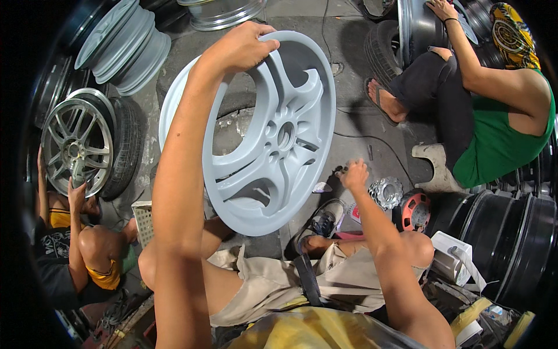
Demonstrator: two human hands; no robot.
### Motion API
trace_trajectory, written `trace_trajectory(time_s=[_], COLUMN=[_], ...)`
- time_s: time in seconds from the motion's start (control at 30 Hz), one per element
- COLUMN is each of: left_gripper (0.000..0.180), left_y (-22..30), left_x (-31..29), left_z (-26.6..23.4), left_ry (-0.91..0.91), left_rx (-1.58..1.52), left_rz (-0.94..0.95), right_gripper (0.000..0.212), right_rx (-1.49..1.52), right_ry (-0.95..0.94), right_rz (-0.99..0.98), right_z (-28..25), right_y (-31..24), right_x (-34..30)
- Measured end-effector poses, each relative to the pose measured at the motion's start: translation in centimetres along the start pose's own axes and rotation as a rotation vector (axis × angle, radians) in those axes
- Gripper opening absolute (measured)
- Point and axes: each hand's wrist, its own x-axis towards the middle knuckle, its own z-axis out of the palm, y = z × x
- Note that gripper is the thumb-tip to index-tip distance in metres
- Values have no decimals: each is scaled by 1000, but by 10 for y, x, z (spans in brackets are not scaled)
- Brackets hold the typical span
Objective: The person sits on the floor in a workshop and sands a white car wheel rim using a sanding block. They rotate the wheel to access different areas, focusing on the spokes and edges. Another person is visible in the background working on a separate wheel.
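Observation:
A wheel rim (261,168), matte light grey with broad split spokes, stands tilted on the floor in front of my knees. At its top edge my left hand (247,49) is closed over the lip, and my left forearm crosses in front of its left side. To the right of the rim and apart from it, my right hand (354,175) is closed, with the fingers pinched together. A small dark thing (339,171) shows at those fingertips, too small to name.
A co-worker in green (505,139) sits at the right by a dark wheel. Another person's hand (77,193) is at a silver wheel (72,148) on the left. A silver scalloped part (386,192) and a red-black disc (415,212) lie right. Cables cross the floor.

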Motion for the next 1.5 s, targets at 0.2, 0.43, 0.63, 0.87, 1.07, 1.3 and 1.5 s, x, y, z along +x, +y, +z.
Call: trace_trajectory(time_s=[0.2, 0.43, 0.63, 0.87, 1.07, 1.3, 1.5], left_gripper=[34, 33, 33, 35, 33, 34, 39], left_y=[0, -11, -23, -20, -20, -7, -4], left_x=[10, 15, 4, 4, 19, 14, 4], left_z=[4, -4, -11, -9, 10, 13, 5], left_ry=[30, 11, 11, 35, 109, 110, 89], left_rx=[37, 33, 24, 5, 59, 43, 53], left_rz=[4, 66, 90, 42, 52, -16, -57], right_gripper=[46, 54, 40, 42, 25, 33, 45], right_rx=[-50, -497, -467, -152, 187, 396, 235], right_ry=[-138, -548, -560, -732, -119, 391, 464], right_rz=[-660, -313, -290, -221, -505, -763, -1032], right_z=[12, 40, 47, 26, -86, -231, -209], right_y=[-19, 67, 53, 59, 44, -127, -141], right_x=[-51, -32, -65, -6, 67, 81, 102])
